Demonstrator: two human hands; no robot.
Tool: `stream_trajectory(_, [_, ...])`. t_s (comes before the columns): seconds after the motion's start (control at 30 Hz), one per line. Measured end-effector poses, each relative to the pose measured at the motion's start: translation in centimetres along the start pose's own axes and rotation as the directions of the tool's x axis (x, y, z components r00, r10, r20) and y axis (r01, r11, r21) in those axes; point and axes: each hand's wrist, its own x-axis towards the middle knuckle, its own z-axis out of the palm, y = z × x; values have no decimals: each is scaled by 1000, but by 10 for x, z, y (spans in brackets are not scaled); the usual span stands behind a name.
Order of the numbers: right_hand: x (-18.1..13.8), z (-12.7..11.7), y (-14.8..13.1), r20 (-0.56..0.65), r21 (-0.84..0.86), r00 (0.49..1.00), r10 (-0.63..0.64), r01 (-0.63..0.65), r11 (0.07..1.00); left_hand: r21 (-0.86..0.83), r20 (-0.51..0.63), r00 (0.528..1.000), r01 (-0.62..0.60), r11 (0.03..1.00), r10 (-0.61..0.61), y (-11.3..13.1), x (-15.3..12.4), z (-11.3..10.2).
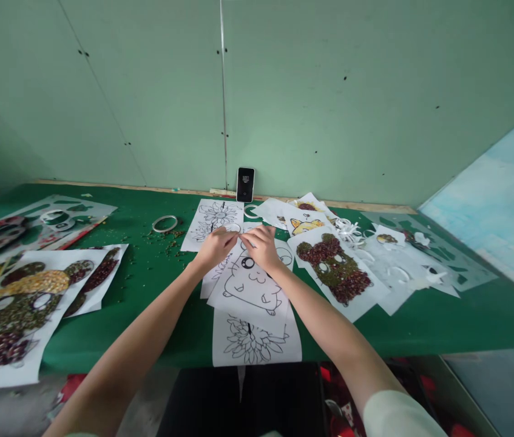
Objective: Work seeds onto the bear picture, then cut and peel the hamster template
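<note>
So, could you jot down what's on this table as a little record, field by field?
Surface: green table against a pale green wall
Left hand: fingers at the top edge of the hamster drawing
Right hand: beside the left, fingertips nearly meeting it; what they pinch is too small to tell
Below hamster: flower drawing overhanging the table's near edge
Right of hands: bean-filled bear picture
Far left: bean-filled picture
Back: phone upright at the wall; tape ring lying flat
</note>
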Motion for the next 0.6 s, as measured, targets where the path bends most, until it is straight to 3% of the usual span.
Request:
stream_trajectory(0.3, [2, -3, -5, -76, 46, 994, 84, -81, 996, 18, 9, 999, -44, 999, 44, 4, 3, -5])
stream_trajectory(0.6, [-1, 5, -4, -50, 65, 987, 153, -149, 987, 3, 36, 999, -3, 1000, 3, 4, 1, -3])
